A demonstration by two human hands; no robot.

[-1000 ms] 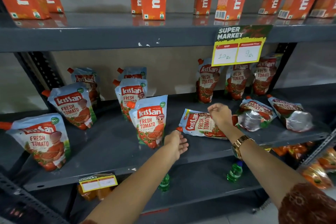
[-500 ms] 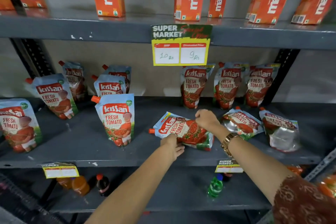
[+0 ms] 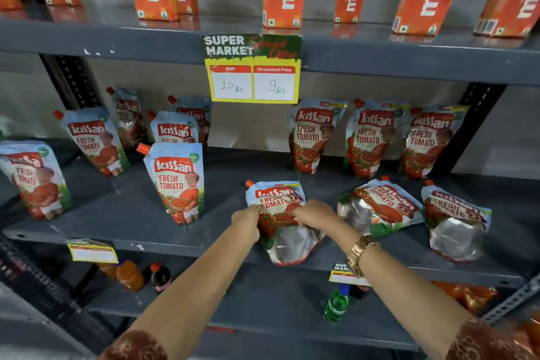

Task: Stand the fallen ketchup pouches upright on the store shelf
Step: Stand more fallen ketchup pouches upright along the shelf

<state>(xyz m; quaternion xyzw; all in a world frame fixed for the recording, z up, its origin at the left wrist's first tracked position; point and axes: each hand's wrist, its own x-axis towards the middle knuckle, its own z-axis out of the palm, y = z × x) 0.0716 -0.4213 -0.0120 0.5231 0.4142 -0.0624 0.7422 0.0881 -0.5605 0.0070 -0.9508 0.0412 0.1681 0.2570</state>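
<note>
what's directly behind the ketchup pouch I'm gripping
Behind the gripped pouch is bare grey shelf, then the back wall. The shelf under it is covered.

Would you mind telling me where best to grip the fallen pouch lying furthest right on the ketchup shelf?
Probably by its two side edges near the top, coming from the front. The rightmost fallen pouch lies on its back, its silver base toward the shelf edge and its orange cap pointing back, so lifting the top end should pivot it onto that base.
</note>
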